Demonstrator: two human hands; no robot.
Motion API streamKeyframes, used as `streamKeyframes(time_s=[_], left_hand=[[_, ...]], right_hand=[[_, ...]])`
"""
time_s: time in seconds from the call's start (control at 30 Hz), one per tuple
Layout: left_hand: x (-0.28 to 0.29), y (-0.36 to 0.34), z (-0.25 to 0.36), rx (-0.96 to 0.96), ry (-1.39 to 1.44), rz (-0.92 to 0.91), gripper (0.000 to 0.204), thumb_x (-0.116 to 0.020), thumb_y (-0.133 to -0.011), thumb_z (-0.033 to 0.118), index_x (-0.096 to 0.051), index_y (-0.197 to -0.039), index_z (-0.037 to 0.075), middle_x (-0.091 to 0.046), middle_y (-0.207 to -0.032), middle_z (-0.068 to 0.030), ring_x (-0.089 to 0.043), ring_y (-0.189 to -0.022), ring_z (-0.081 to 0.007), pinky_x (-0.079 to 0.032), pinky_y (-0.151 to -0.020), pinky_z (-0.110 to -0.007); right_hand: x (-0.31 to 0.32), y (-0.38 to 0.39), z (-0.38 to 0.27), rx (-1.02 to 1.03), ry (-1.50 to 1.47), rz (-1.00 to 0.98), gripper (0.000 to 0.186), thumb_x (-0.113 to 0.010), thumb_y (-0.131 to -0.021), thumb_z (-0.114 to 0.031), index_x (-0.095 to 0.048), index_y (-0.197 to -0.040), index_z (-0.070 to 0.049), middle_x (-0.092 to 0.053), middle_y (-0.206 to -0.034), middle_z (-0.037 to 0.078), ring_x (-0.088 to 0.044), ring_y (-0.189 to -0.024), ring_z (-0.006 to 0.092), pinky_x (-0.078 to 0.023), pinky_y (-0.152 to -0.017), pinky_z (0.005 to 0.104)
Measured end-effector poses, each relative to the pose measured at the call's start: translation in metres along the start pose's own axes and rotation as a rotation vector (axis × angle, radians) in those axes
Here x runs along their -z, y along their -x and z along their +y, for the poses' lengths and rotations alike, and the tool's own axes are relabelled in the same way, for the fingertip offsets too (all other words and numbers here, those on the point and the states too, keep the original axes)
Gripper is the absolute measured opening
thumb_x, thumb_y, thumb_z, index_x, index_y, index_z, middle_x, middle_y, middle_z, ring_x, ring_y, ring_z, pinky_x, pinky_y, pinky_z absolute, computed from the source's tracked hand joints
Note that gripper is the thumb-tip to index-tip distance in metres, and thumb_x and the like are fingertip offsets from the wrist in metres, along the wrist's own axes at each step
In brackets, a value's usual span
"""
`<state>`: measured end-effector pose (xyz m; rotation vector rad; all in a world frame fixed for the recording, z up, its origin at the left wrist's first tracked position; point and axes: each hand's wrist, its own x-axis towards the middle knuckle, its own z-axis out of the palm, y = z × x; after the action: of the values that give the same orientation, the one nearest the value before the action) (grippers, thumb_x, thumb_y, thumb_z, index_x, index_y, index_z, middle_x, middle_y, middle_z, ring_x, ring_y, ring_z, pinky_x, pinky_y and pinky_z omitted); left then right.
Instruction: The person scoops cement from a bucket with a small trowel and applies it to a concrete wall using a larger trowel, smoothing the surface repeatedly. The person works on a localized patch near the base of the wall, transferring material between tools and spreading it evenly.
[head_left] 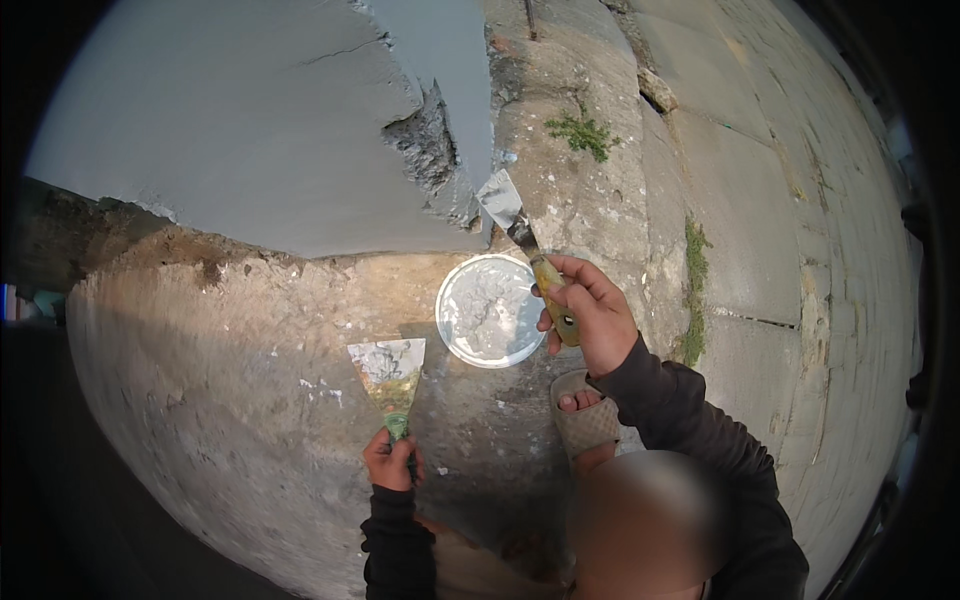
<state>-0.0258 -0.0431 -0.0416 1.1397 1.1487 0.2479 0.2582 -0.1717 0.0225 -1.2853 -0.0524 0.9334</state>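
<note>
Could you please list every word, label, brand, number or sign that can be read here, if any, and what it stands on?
There are none: no legible lettering shows on the wide scraper in the left hand, the narrow scraper in the right hand, the bucket or the grey wall.

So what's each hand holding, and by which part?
Left hand: a wide scraper, by its green handle. Right hand: a narrower scraper, by its yellow handle.

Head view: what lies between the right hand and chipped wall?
In the head view, a yellow-handled putty knife, held in the right hand; contact with the chipped wall is unclear.
</note>
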Motion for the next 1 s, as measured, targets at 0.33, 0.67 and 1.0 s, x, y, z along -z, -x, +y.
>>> streamKeyframes(time_s=[0.33, 0.67, 1.0], left_hand=[[-0.013, -0.005, 0.012, 0.003, 0.039, -0.077, 0.008, -0.054, -0.083, 0.006, -0.055, -0.079, 0.000, -0.054, -0.054, -0.0075, -0.047, -0.036, -0.0137, -0.033, -0.033, -0.026], [-0.014, -0.016, 0.009, 0.035, 0.015, -0.074, 0.008, -0.054, -0.082, 0.008, -0.055, -0.080, 0.000, -0.054, -0.055, -0.0082, -0.047, -0.036, -0.0146, -0.034, -0.033, -0.026], [-0.024, -0.022, 0.010, 0.034, -0.034, -0.077, 0.012, -0.052, -0.081, 0.011, -0.052, -0.079, 0.000, -0.053, -0.052, -0.0098, -0.047, -0.035, -0.0163, -0.035, -0.032, -0.027]], right_hand=[[0.080, -0.119, -0.087, -0.018, 0.719, -0.429, 0.028, -0.079, -0.075, -0.018, -0.072, -0.099, -0.004, -0.068, -0.075, 0.003, -0.052, -0.054, 0.0053, -0.039, -0.046, 0.0196], [0.038, -0.213, -0.137, 0.086, 0.868, -0.562, 0.029, -0.084, -0.066, -0.018, -0.074, -0.088, -0.004, -0.069, -0.073, 0.002, -0.054, -0.058, 0.0072, -0.040, -0.048, 0.0230], [0.064, -0.219, -0.167, 0.265, 0.853, -0.427, 0.028, -0.086, -0.064, -0.020, -0.073, -0.084, -0.005, -0.068, -0.074, 0.003, -0.058, -0.063, 0.0091, -0.042, -0.050, 0.0231]])
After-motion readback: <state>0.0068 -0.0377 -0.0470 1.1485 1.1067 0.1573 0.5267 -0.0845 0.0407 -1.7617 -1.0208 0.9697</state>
